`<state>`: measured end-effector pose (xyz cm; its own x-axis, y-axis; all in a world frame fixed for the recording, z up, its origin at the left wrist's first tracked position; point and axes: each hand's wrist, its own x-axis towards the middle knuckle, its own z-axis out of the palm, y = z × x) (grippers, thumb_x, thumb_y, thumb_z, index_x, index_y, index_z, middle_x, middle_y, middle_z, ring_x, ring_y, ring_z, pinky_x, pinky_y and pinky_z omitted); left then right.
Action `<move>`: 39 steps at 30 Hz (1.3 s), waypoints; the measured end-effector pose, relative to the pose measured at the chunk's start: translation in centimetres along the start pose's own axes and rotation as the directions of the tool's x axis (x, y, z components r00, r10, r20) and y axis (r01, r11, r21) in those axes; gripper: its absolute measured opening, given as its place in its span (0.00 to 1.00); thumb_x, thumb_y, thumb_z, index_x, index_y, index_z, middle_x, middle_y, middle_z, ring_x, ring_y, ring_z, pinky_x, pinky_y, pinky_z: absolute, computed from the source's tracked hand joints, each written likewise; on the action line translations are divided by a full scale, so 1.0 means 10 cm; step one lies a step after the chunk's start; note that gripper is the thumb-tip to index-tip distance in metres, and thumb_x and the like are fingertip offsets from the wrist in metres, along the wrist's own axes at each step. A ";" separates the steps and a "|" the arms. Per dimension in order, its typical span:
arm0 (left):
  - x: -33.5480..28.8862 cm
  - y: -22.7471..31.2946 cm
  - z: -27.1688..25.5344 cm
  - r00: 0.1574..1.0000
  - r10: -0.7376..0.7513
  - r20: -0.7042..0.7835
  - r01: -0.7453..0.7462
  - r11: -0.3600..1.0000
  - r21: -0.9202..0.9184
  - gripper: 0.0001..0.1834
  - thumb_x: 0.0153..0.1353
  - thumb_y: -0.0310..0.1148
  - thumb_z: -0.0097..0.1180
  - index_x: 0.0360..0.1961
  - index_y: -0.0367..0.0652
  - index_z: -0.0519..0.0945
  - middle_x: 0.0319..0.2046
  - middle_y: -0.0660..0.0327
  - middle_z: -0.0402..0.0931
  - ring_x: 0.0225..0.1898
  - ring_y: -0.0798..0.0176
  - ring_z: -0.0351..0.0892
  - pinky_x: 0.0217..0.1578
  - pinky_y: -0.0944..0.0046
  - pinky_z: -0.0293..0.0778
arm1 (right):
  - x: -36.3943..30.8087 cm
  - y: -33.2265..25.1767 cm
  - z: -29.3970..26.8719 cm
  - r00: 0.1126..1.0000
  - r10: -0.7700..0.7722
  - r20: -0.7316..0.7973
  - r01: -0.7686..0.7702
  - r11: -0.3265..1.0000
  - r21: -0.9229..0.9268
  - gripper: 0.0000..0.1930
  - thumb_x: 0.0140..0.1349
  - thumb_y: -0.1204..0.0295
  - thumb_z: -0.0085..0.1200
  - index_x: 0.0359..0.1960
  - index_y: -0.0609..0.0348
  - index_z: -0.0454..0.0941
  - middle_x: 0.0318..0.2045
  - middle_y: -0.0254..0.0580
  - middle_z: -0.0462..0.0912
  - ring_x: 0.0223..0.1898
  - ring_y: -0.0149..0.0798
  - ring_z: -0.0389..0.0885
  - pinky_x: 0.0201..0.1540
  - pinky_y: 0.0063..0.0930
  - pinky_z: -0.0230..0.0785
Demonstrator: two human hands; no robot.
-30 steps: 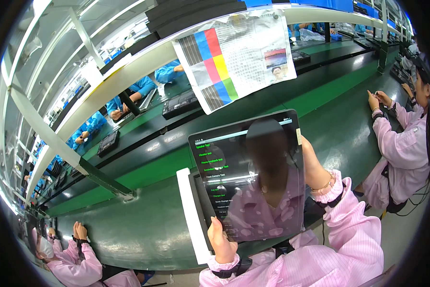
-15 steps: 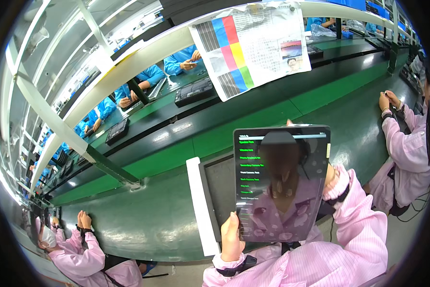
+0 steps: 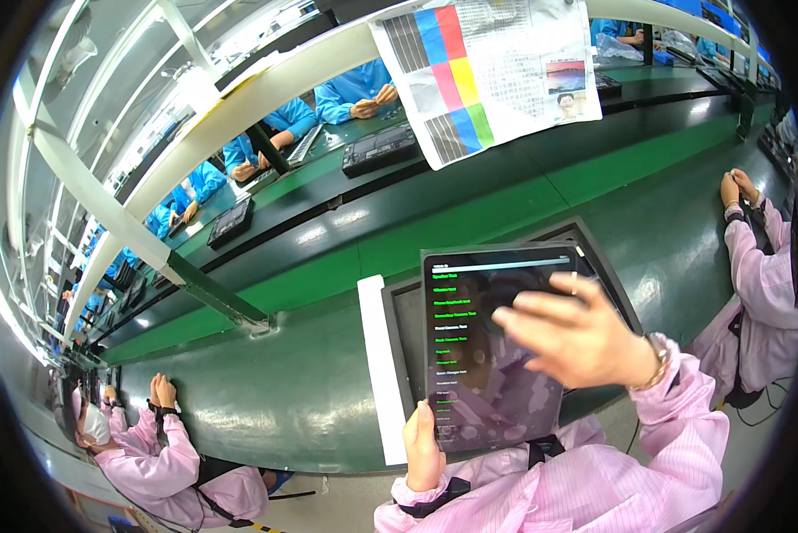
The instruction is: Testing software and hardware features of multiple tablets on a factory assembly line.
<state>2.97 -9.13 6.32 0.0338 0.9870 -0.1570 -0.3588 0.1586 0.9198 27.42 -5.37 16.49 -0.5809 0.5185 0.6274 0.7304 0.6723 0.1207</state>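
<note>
My left hand grips a black tablet at its lower left edge, thumb on the front rim. The tablet is tilted up, its dark screen lit with a list of mostly green text lines and some reflections. Over the screen's right half, my right hand is spread with fingers apart, holding nothing; whether a fingertip touches the glass I cannot tell. Behind the tablet, a dark shallow tray lies on the green bench, partly hidden. A long white strip or box lies along the tray's left side.
A printed sheet with colour blocks hangs from the white rail. The green bench runs left and right. Co-workers in pink sit on both sides; others in blue work across the black line. A slanted post meets the bench.
My right hand has let go of the tablet's right side and come round in front of its screen. The tablet has shifted slightly left and down; my left hand still grips it.
</note>
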 end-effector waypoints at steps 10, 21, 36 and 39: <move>-0.01 -0.03 -0.02 0.991 0.066 -0.113 -0.064 0.998 0.024 0.21 0.70 0.43 0.38 0.41 0.35 0.75 0.32 0.62 0.76 0.32 0.71 0.74 0.35 0.70 0.70 | -0.15 -0.09 0.17 0.999 0.034 0.033 -0.034 0.999 0.011 0.24 0.53 0.58 0.57 0.50 0.57 0.74 0.53 0.33 0.75 0.57 0.33 0.68 0.62 0.47 0.54; 0.34 -0.40 -0.54 0.960 0.006 -0.282 0.069 0.964 0.256 0.24 0.69 0.46 0.38 0.44 0.31 0.75 0.38 0.58 0.76 0.40 0.64 0.74 0.44 0.65 0.69 | -0.87 0.28 0.07 0.857 0.515 -0.007 -0.514 0.857 0.045 0.23 0.55 0.69 0.54 0.53 0.61 0.69 0.51 0.40 0.74 0.55 0.45 0.67 0.61 0.46 0.53; -0.05 -0.07 -1.03 0.984 0.055 0.169 -0.170 0.010 0.985 0.42 0.51 0.30 0.61 0.65 0.37 0.53 0.55 0.44 0.56 0.57 0.42 0.60 0.53 0.53 0.63 | -1.94 0.33 0.29 0.369 0.929 -0.012 -0.919 0.367 0.140 0.17 0.64 0.71 0.44 0.54 0.65 0.67 0.51 0.52 0.72 0.54 0.50 0.69 0.58 0.36 0.58; -0.29 -0.07 -0.72 0.995 0.095 0.034 -0.041 0.072 0.997 0.45 0.45 0.34 0.65 0.63 0.37 0.56 0.51 0.43 0.58 0.51 0.43 0.65 0.49 0.53 0.67 | -2.01 0.22 0.32 0.181 0.979 0.095 -0.960 0.155 0.231 0.19 0.65 0.70 0.44 0.54 0.67 0.65 0.52 0.54 0.71 0.55 0.50 0.69 0.57 0.37 0.60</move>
<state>-3.60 -12.32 3.58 0.0310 0.9979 -0.0568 0.9025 -0.0036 0.4306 39.56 -12.58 1.65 0.5761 0.8018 0.1588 0.5879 -0.2716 -0.7620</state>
